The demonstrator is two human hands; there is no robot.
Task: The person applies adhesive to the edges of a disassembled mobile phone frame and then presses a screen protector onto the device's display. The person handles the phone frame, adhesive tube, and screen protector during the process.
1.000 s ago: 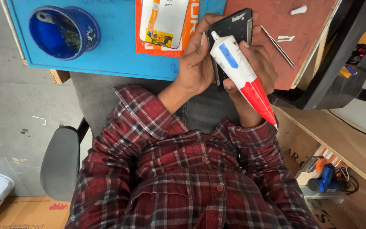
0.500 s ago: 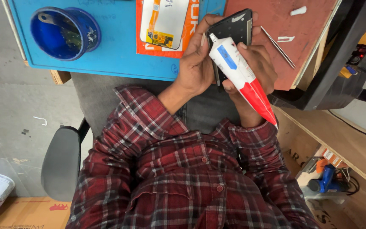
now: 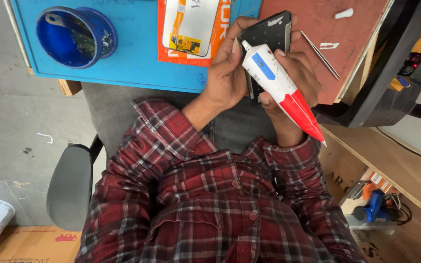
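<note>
Barely any change since a second ago | left hand (image 3: 227, 73) steadies dark phone frame (image 3: 268, 41) at worktop (image 3: 137, 63) edge | right hand (image 3: 296, 73) grips glue tube (image 3: 281, 87), nozzle seemingly touching frame | bead probably ongoing

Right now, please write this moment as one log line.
left hand: holds phone frame | right hand: holds glue tube, nozzle at frame | tweezers: on table
</note>
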